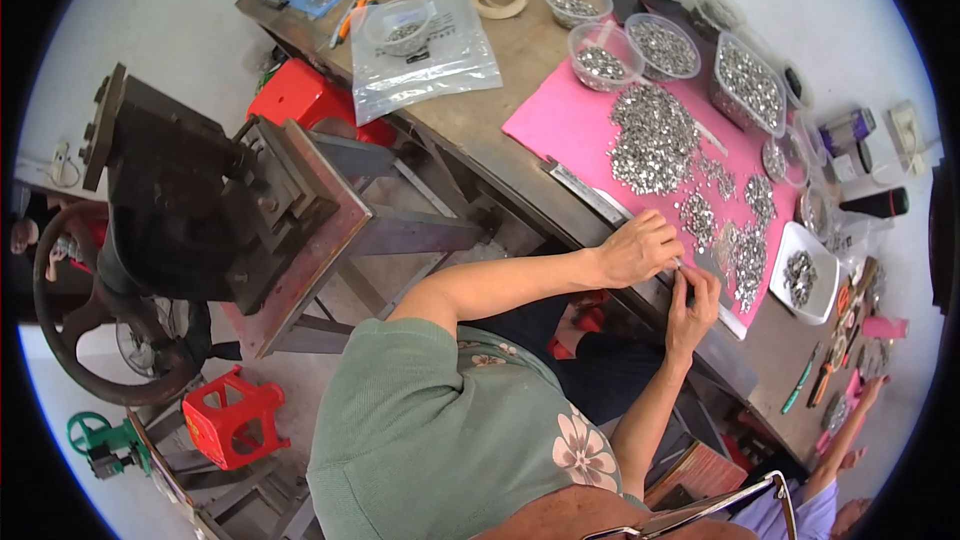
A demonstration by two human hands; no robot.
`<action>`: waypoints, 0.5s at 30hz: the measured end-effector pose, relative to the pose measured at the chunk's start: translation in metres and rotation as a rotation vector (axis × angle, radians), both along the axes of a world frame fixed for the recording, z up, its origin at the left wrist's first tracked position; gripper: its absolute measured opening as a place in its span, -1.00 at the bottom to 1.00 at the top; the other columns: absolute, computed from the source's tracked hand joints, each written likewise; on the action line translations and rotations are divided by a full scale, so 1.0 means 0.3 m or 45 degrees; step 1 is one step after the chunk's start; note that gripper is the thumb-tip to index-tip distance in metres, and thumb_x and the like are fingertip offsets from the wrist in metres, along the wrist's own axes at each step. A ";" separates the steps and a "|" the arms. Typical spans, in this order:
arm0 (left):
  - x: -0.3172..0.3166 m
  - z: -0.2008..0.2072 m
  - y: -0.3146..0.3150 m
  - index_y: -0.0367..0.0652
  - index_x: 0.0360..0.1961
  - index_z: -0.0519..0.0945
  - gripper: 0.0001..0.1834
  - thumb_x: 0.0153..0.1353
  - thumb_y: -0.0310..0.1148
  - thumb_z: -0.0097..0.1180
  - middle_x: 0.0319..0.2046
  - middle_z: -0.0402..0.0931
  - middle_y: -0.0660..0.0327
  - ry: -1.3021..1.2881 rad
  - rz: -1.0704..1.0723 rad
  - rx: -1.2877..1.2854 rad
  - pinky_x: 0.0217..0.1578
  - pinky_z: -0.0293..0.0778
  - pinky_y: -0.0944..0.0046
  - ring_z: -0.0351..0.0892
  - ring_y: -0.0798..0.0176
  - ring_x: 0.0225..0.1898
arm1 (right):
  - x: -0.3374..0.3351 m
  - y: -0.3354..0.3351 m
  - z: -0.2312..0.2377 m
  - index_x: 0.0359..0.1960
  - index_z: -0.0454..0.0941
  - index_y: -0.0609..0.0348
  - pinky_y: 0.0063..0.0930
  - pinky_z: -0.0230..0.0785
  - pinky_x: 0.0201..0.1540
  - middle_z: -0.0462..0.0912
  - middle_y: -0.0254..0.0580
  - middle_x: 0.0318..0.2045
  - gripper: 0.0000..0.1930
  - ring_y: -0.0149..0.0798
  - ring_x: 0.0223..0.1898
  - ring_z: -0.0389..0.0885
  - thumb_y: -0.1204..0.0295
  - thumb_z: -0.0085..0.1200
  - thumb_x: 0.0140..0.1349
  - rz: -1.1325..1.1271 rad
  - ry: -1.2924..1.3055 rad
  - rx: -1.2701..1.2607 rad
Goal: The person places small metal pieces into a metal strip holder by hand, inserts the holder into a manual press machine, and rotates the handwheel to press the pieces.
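Observation:
Both my hands meet at the near edge of the pink sheet [560, 105], fingertips almost touching. My left hand [640, 248] is closed in a pinch, and so is my right hand [693, 308]. Between the fingertips is a tiny glint, too small to name; the fingers hide most of it. Just beyond the hands, small shiny metal pieces [697, 218] lie in loose clusters. Farther off on the sheet is a large heap of the same pieces [652, 140]. A metal ruler-like bar [585, 192] runs along the table edge left of my hands.
Clear tubs of metal pieces [663, 46] stand at the back; a white tray [822, 275] sits to the right. Pliers [828, 375] lie near another person's arm [850, 425]. A dark hand press [170, 190] with a wheel stands left, near red stools [235, 418].

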State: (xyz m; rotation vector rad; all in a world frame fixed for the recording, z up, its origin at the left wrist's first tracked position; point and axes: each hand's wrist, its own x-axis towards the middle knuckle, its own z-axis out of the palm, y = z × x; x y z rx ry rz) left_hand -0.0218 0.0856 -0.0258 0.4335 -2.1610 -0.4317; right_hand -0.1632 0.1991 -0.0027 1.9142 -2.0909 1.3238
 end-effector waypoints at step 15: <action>-0.083 -0.050 0.017 -0.05 -0.29 0.58 -0.85 0.27 -0.23 0.17 -0.35 0.43 0.22 0.239 0.087 -0.211 0.03 0.31 0.03 0.45 0.10 -0.19 | -0.097 0.007 -0.078 -0.13 0.65 0.35 -0.24 0.41 0.03 0.66 0.01 -0.23 -0.79 -0.06 -0.14 0.57 0.41 0.15 0.40 -0.021 -0.047 0.004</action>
